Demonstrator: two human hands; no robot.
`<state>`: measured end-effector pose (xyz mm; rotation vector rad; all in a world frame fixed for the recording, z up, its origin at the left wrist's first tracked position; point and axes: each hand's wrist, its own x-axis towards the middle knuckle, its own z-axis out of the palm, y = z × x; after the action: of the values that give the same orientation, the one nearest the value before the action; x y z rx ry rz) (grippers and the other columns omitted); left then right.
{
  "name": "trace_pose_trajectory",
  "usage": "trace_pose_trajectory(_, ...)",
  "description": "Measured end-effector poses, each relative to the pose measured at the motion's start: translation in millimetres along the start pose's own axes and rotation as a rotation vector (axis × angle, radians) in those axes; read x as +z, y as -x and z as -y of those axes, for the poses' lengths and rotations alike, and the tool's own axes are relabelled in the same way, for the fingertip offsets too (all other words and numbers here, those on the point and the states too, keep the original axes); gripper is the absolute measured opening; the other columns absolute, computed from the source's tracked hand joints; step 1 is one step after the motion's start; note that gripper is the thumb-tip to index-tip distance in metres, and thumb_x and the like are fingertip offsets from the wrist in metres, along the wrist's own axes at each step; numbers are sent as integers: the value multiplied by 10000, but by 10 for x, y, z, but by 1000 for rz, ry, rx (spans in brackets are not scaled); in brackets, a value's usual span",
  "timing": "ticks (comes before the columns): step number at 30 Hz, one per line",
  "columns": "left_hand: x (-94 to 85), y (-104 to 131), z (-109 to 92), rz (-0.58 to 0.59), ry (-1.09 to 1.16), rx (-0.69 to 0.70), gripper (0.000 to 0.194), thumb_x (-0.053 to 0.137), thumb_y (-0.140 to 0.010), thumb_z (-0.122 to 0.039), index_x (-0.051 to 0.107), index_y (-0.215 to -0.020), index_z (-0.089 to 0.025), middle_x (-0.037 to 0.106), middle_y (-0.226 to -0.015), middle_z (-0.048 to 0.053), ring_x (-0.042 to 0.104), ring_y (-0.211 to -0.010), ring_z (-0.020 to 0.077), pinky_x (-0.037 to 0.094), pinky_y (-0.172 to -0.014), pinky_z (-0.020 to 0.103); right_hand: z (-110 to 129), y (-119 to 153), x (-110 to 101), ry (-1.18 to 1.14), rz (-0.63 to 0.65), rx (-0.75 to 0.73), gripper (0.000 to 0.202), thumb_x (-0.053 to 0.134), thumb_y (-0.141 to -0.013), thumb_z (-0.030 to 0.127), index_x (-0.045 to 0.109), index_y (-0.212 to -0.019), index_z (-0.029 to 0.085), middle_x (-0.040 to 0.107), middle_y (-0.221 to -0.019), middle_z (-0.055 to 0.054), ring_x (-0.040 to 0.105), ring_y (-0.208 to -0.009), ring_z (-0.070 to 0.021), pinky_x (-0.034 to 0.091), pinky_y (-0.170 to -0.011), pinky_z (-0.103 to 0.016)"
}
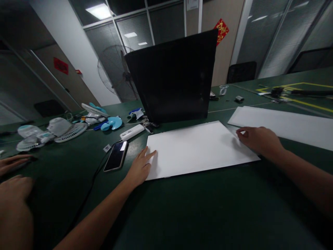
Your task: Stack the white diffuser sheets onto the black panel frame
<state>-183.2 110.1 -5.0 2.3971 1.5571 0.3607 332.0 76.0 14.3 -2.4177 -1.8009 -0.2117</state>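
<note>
Steadying the white rectangular sheet [192, 149], head view. The sheet lies flat on the green worktop [197, 208] before you, in front of the upright black panel [174, 80], with a second white sheet [286, 123] just beside it on the right. For good control, press lightly and evenly with your left hand [139, 166] so that the sheet cannot turn, and work its right edge with the fingertips alone, clear of the neighbouring sheet. Your hands are well apart. The left is spread, fingers over the sheet's left edge, forearm slanting up from below, near a smartphone [116, 156]. The right hand [260, 140] is curled by the right edge, thumb and forefinger nearly meeting; whether they grip anything or touch the sheet cannot be told.
</note>
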Motion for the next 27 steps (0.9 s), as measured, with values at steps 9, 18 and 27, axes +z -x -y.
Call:
trace_pose_trajectory(9, 26, -6, -50, -2, -35, -75, 633, 410, -1025, -499, 490, -1552, -157, 277, -1717, 168, 278, -1583, 351, 247, -1280, 563, 120, 61, -78, 81, 18, -4, 599, 292, -1031, 532, 706, -1322, 213, 740, -1083, -178, 676, -862, -290, 475, -704, -377)
trace_pose_trajectory(18, 95, -44, 40, -21, -80, -95, 726, 359, -1028, -573, 410, -1580, -103, 348, -1677, 210, 241, -1597, 322, 201, -1295, 545, 239, 91, -46, -21, 21, -4, 606, 291, -1032, 540, 755, -1247, 214, 768, -995, -151, 687, -797, -299, 504, -675, -394)
trace_pose_trajectory(27, 69, -90, 103, -16, -110, -121, 731, 401, -993, -538, 421, -1570, -90, 349, -1679, 206, 258, -1591, 342, 207, -1294, 538, -827, -297, 316, 41, -146, -90, 686, 390, -1019, 559, 556, -1512, 112, 525, -1541, -214, 453, -1433, -356, 389, -1128, -475)
